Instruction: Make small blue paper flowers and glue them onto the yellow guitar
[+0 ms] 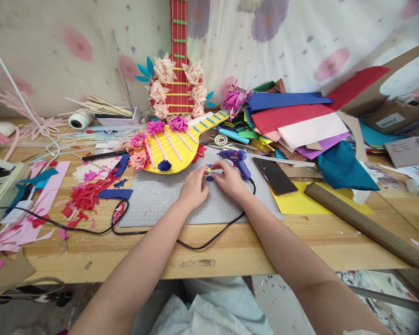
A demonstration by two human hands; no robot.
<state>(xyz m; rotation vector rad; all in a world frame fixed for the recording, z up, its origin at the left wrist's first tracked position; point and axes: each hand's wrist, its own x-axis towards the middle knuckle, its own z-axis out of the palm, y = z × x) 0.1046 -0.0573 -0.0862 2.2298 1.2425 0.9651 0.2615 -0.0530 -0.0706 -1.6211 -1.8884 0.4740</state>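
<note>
My left hand (pixel 194 187) and my right hand (pixel 228 179) meet over the grey cutting mat (pixel 153 204), fingers bent and pinched together. Between the fingertips shows a small blue and yellow paper piece (pixel 209 177), partly hidden by the fingers; its exact shape is too small to tell. Just beyond my right hand lies a blue hot glue gun (pixel 234 158) on its side. Behind my left hand rests a yellow paper lute (pixel 174 151), with white strings, pink strips and a dark blue paper flower (pixel 164 165) near its lower edge.
A red flower-trimmed instrument (pixel 179 88) stands at the back. Red paper scraps (pixel 91 194) lie left, a phone (pixel 274 175) and cardboard tube (pixel 363 223) right. Stacked coloured sheets (pixel 296 116) fill the back right. The black cord (pixel 209 244) loops along the front.
</note>
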